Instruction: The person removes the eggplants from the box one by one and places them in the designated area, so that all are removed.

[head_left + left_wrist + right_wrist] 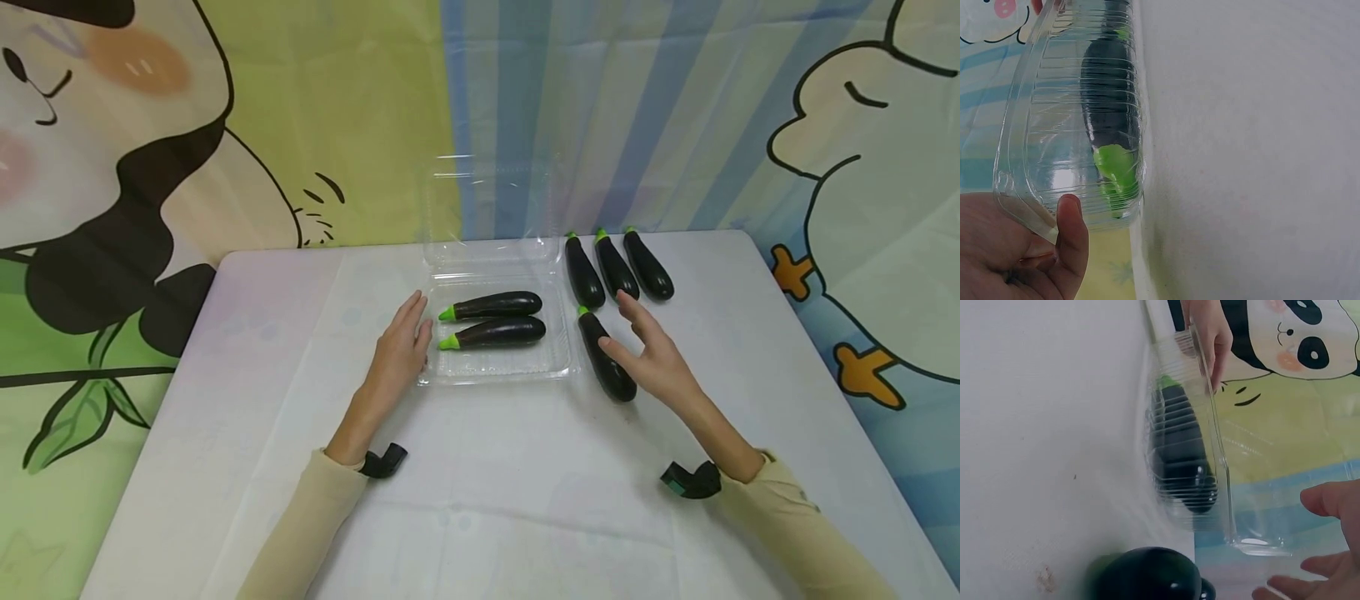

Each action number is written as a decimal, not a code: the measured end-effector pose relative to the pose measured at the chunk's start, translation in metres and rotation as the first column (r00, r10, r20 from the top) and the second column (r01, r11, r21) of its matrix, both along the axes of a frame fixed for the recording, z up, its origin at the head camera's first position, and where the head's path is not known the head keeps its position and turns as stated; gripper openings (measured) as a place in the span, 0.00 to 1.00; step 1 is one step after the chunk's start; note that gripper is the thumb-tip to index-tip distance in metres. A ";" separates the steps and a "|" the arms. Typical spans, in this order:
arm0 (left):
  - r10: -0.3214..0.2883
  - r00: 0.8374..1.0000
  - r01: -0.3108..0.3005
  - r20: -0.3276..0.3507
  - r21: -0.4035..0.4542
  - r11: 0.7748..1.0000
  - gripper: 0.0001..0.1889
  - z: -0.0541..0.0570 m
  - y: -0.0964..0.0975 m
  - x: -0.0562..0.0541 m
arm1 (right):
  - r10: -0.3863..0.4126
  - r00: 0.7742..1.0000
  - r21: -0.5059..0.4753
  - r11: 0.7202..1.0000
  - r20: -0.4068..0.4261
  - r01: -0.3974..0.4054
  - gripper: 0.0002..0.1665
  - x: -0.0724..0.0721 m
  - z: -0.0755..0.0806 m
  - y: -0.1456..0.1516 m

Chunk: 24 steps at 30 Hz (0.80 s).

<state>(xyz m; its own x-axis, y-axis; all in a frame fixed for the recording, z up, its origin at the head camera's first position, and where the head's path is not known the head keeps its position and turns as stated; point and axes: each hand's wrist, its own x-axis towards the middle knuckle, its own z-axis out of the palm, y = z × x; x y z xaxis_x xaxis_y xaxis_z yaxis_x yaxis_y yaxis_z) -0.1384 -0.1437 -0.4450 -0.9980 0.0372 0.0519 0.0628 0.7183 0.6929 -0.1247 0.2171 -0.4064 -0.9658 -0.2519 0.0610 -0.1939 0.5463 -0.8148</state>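
Two dark eggplants (498,305) with green stems lie side by side in a clear plastic clamshell box (495,373), its lid (491,200) raised at the back. At the box's left side, my left hand (400,350) rests against the edge with fingers mostly straight; its thumb (1072,231) is by the box corner in the left wrist view. My right hand (656,362) hovers with spread fingers over a loose eggplant (606,357) right of the box, holding nothing. Whether it touches that eggplant cannot be told. The right wrist view shows the right fingers (1325,565) apart.
Three more eggplants (617,267) lie in a row at the table's back right, beyond the right hand. A white cloth covers the table (510,500). Behind it hangs a printed cartoon curtain (360,108).
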 end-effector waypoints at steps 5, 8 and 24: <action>0.007 1.000 -0.007 0.008 0.008 1.000 0.27 0.001 0.000 0.000 | 0.069 0.998 0.046 0.997 -0.012 -0.069 0.34 0.000 0.004 -0.008; 0.005 1.000 -0.006 0.019 0.008 1.000 0.27 0.002 0.000 0.001 | 0.138 0.989 0.072 0.988 -0.054 -0.133 0.29 -0.001 0.007 -0.017; -0.002 1.000 0.002 -0.003 0.012 1.000 0.27 0.001 0.000 0.001 | 0.551 0.834 0.269 0.809 -0.040 -0.522 0.29 -0.029 0.020 -0.061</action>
<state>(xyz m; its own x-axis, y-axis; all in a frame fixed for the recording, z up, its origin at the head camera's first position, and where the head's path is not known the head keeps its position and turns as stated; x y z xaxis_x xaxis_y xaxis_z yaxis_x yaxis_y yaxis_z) -0.1370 -0.1434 -0.4441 -0.9977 0.0387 0.0554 0.0664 0.7101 0.7010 -0.1541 0.1563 -0.3868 -0.6626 -0.7484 0.0294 -0.5940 0.5011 -0.6294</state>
